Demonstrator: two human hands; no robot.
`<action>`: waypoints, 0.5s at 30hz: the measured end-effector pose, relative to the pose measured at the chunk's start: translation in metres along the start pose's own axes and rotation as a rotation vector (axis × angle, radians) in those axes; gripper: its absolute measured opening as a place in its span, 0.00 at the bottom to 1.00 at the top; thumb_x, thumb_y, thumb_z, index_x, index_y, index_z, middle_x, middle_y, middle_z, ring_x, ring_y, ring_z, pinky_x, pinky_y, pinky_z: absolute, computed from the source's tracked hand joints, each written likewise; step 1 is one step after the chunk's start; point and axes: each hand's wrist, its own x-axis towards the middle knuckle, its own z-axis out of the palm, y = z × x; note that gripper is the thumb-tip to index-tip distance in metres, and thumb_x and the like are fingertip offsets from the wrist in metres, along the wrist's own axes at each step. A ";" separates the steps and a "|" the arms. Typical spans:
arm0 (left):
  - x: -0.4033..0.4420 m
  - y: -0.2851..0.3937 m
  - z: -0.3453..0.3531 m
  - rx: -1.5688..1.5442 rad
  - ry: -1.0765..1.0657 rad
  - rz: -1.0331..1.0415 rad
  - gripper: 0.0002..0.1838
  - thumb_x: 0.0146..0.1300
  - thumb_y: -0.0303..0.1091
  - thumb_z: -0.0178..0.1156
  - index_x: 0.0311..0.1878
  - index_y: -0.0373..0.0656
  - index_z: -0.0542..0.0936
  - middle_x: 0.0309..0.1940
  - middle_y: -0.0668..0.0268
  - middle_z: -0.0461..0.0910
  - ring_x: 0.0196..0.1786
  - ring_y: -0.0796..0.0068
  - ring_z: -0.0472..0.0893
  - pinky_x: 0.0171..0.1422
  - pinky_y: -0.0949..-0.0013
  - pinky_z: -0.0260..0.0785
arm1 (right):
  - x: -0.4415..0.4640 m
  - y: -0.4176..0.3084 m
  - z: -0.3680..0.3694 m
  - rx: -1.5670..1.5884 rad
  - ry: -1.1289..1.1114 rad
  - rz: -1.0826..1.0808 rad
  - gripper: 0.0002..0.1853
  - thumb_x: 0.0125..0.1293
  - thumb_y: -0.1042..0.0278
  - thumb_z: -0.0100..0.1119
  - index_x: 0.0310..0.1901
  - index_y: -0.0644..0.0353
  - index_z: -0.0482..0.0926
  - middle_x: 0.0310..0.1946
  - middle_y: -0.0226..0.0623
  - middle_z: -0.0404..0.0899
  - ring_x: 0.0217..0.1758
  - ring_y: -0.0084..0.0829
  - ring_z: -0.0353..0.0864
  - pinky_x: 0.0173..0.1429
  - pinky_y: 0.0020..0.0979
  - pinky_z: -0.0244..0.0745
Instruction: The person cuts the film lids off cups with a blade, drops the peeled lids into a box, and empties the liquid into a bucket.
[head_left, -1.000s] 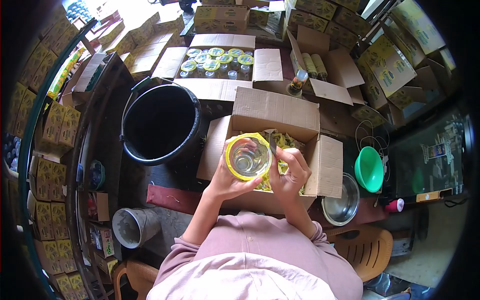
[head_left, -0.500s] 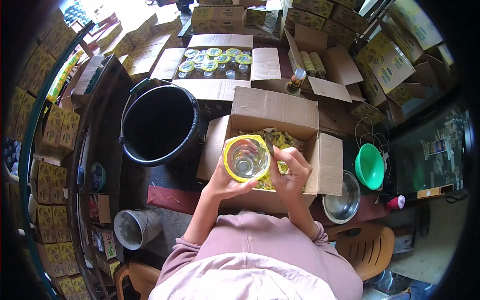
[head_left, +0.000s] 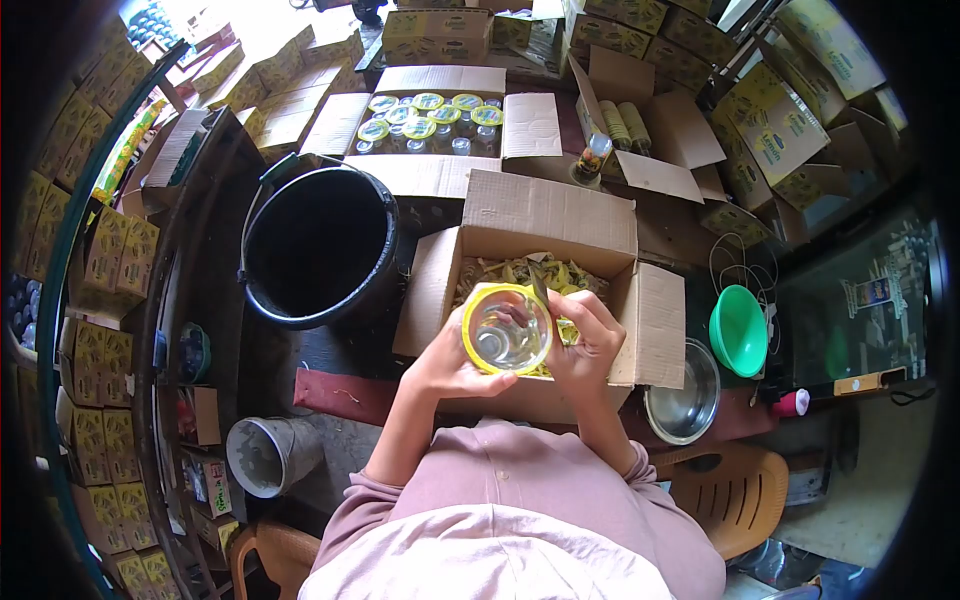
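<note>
My left hand (head_left: 437, 364) is closed around a clear plastic cup (head_left: 507, 335) with a yellow rim, its mouth facing up toward me. Beside the cup's right edge, my right hand (head_left: 588, 338) grips a knife (head_left: 540, 281), whose dark blade points up and away along the rim. Its handle is hidden inside my fingers. Both hands are over an open cardboard box (head_left: 550, 212) that holds crumpled yellow scraps (head_left: 572, 277).
A large black bucket (head_left: 320, 317) stands left of the box. Behind it, another carton (head_left: 425, 178) holds several lidded cups. At right are a green bowl (head_left: 738, 332) and a metal basin (head_left: 684, 412). A grey bucket (head_left: 290, 455) sits lower left.
The cup has shifted slightly right and toward me with my left hand. The yellow covering at its rim looks narrower now. The knife blade stays beside the rim.
</note>
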 end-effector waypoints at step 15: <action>0.001 -0.019 0.013 0.109 0.344 0.157 0.39 0.38 0.26 0.73 0.54 0.43 0.62 0.50 0.62 0.64 0.51 0.71 0.69 0.56 0.68 0.65 | -0.008 -0.010 0.000 -0.091 0.103 -0.033 0.13 0.46 0.83 0.64 0.36 0.61 0.81 0.21 0.33 0.75 0.22 0.24 0.75 0.27 0.23 0.70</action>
